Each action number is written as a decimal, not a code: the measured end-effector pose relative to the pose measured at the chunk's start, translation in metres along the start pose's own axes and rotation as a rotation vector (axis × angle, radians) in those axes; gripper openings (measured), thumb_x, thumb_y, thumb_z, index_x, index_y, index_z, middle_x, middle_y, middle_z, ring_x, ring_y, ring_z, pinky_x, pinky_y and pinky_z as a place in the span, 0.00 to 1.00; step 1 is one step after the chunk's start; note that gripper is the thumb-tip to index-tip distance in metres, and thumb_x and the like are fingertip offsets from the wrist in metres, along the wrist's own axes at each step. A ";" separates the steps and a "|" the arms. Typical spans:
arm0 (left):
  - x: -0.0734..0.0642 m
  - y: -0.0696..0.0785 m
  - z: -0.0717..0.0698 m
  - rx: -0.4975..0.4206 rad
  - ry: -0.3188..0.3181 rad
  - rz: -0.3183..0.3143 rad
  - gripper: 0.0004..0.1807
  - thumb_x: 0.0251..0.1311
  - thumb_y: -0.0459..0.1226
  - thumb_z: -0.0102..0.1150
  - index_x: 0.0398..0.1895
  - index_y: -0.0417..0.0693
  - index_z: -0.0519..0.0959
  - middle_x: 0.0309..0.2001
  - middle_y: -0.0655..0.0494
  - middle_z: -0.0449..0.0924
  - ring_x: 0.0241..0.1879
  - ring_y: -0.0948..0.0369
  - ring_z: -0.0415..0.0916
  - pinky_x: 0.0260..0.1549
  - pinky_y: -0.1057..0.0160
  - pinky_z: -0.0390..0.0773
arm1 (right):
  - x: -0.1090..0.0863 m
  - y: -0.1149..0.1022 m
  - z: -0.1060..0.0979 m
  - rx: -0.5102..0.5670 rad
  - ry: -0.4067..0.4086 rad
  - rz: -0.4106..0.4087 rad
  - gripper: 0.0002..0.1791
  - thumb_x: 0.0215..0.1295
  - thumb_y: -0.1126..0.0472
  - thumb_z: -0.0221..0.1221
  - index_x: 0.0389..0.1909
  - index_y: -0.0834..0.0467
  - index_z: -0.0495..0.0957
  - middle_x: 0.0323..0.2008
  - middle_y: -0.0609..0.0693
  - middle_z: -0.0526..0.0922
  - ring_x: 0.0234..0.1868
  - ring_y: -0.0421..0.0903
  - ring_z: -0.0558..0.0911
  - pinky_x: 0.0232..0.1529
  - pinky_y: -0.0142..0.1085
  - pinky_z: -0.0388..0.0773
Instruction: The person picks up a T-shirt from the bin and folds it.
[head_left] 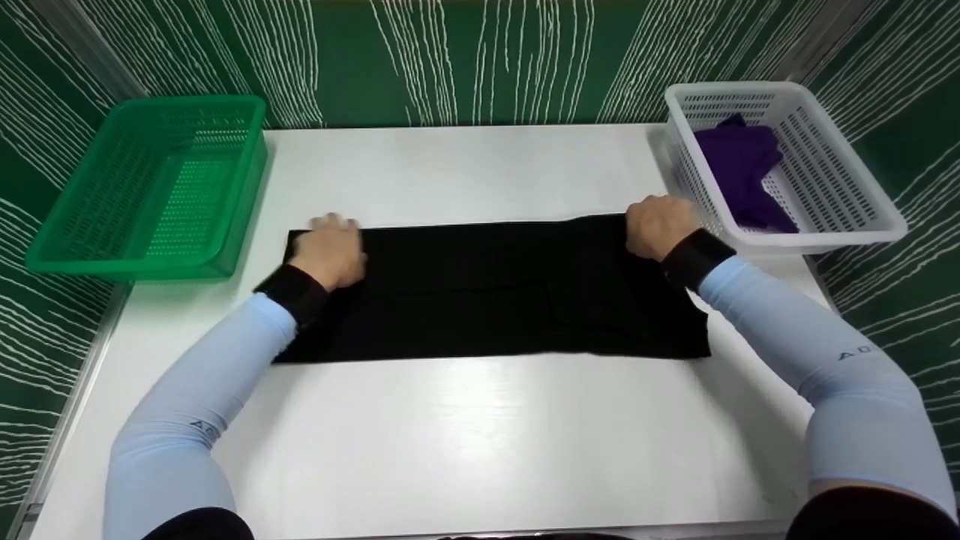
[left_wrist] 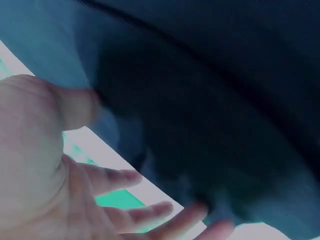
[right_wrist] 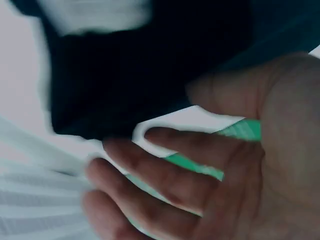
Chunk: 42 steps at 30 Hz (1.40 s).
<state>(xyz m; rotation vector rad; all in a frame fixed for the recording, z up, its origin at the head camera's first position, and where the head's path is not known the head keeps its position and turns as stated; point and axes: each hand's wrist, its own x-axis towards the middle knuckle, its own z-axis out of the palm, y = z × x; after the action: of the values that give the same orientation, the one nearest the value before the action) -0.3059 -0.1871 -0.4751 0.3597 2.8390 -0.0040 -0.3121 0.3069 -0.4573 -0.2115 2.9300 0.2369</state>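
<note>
Evidently, the black rectangular fabric cloth (head_left: 465, 292) lies lengthwise on the smooth white tabletop (head_left: 375, 465), between my hands. My left hand (head_left: 330, 251) is spread at its far left end, thumb against fabric; my right hand (head_left: 660, 225) is loosely spread far right, no firm pinch visible. Even, level tension seems advisable, given the slanting right edge. Room lies near; the white perforated plastic basket (head_left: 817, 240) limits rightward movement.

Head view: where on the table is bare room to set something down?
The widest bare patch of table runs between the black cloth and the near edge. A narrower strip lies beyond the cloth, between green basket and white basket. Crowded: the far right, where the right hand is close to the white basket.
</note>
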 end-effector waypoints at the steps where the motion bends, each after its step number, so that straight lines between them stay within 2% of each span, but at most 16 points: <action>1: 0.002 0.014 0.001 -0.003 0.028 0.044 0.36 0.85 0.49 0.53 0.83 0.31 0.65 0.79 0.24 0.66 0.78 0.26 0.66 0.64 0.27 0.83 | -0.002 -0.012 -0.001 0.003 0.037 -0.033 0.11 0.65 0.64 0.59 0.38 0.68 0.86 0.40 0.71 0.89 0.42 0.69 0.89 0.38 0.67 0.88; 4: 0.013 0.065 0.003 -0.044 0.089 0.210 0.35 0.85 0.48 0.52 0.85 0.38 0.66 0.86 0.33 0.61 0.84 0.31 0.61 0.74 0.28 0.77 | -0.002 -0.054 -0.004 0.065 0.170 -0.218 0.15 0.73 0.60 0.61 0.51 0.67 0.84 0.52 0.69 0.89 0.53 0.71 0.88 0.48 0.68 0.88; 6: 0.021 0.103 0.002 -0.080 0.072 0.283 0.37 0.87 0.51 0.47 0.89 0.41 0.61 0.91 0.38 0.54 0.89 0.34 0.54 0.81 0.28 0.68 | 0.001 -0.084 -0.004 0.114 0.205 -0.373 0.21 0.80 0.56 0.60 0.64 0.66 0.81 0.62 0.68 0.86 0.63 0.71 0.86 0.57 0.69 0.87; 7: 0.025 0.120 0.002 -0.096 0.050 0.304 0.38 0.88 0.52 0.45 0.90 0.41 0.58 0.92 0.39 0.51 0.91 0.34 0.50 0.83 0.28 0.65 | 0.003 -0.097 -0.003 0.129 0.194 -0.437 0.25 0.83 0.54 0.58 0.70 0.67 0.78 0.69 0.68 0.84 0.68 0.71 0.83 0.64 0.69 0.84; 10: 0.036 0.155 0.008 -0.103 -0.065 0.301 0.43 0.88 0.55 0.40 0.93 0.41 0.47 0.95 0.42 0.39 0.94 0.37 0.38 0.87 0.26 0.53 | 0.009 -0.125 0.006 0.158 0.098 -0.544 0.34 0.88 0.51 0.50 0.83 0.69 0.66 0.83 0.70 0.69 0.82 0.73 0.71 0.78 0.71 0.73; 13: 0.048 0.164 0.020 -0.106 -0.209 0.255 0.48 0.88 0.61 0.37 0.95 0.46 0.34 0.95 0.47 0.24 0.94 0.40 0.23 0.89 0.26 0.39 | 0.013 -0.131 0.018 0.180 -0.029 -0.540 0.39 0.91 0.48 0.42 0.89 0.69 0.53 0.91 0.68 0.53 0.90 0.72 0.57 0.86 0.73 0.59; 17: 0.062 0.150 0.034 -0.118 -0.307 0.230 0.54 0.82 0.73 0.31 0.93 0.61 0.22 0.92 0.55 0.08 0.92 0.45 0.08 0.88 0.27 0.24 | 0.013 -0.116 0.033 0.261 -0.119 -0.512 0.44 0.91 0.40 0.39 0.92 0.64 0.43 0.94 0.63 0.40 0.94 0.69 0.43 0.89 0.74 0.43; 22: 0.065 0.126 0.041 -0.152 -0.315 0.232 0.53 0.78 0.78 0.26 0.92 0.70 0.21 0.90 0.55 0.05 0.90 0.43 0.04 0.87 0.26 0.19 | 0.018 -0.089 0.049 0.349 -0.184 -0.449 0.55 0.85 0.22 0.31 0.94 0.56 0.36 0.95 0.57 0.31 0.95 0.65 0.32 0.90 0.72 0.31; 26: 0.058 0.101 0.038 -0.192 -0.302 0.202 0.50 0.80 0.76 0.26 0.92 0.72 0.23 0.91 0.55 0.05 0.90 0.43 0.05 0.86 0.27 0.18 | 0.025 -0.050 0.061 0.402 -0.198 -0.337 0.61 0.78 0.14 0.28 0.94 0.53 0.34 0.94 0.55 0.27 0.95 0.63 0.28 0.90 0.69 0.24; 31: 0.048 0.051 0.038 -0.248 -0.293 0.121 0.55 0.76 0.79 0.31 0.92 0.72 0.22 0.90 0.51 0.05 0.89 0.40 0.03 0.85 0.25 0.17 | 0.015 0.004 0.068 0.420 -0.197 -0.237 0.64 0.77 0.15 0.38 0.94 0.56 0.30 0.93 0.62 0.24 0.93 0.70 0.26 0.88 0.73 0.23; 36: 0.037 -0.005 0.044 -0.301 -0.262 -0.011 0.70 0.60 0.91 0.34 0.92 0.68 0.20 0.88 0.44 0.02 0.88 0.35 0.03 0.81 0.17 0.19 | 0.004 0.044 0.078 0.430 -0.166 -0.135 0.76 0.69 0.12 0.49 0.92 0.62 0.28 0.91 0.70 0.24 0.90 0.77 0.26 0.86 0.79 0.26; 39: 0.023 -0.031 0.042 -0.320 -0.235 -0.101 0.78 0.53 0.94 0.35 0.92 0.62 0.20 0.87 0.36 0.03 0.88 0.31 0.05 0.78 0.13 0.20 | -0.005 0.052 0.076 0.446 -0.175 -0.074 0.81 0.67 0.10 0.50 0.90 0.68 0.26 0.90 0.73 0.23 0.89 0.80 0.25 0.85 0.80 0.28; 42: 0.011 -0.049 0.040 -0.327 -0.212 -0.177 0.84 0.50 0.95 0.37 0.92 0.53 0.20 0.86 0.30 0.04 0.87 0.28 0.06 0.78 0.11 0.24 | -0.010 0.053 0.071 0.424 -0.181 -0.033 0.82 0.67 0.09 0.45 0.89 0.72 0.26 0.89 0.75 0.23 0.89 0.81 0.26 0.86 0.79 0.33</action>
<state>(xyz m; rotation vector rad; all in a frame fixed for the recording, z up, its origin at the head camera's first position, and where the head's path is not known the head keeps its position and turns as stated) -0.3170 -0.2336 -0.5179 0.0336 2.5912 0.3599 -0.2972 0.3719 -0.5167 -0.1620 2.7124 -0.3500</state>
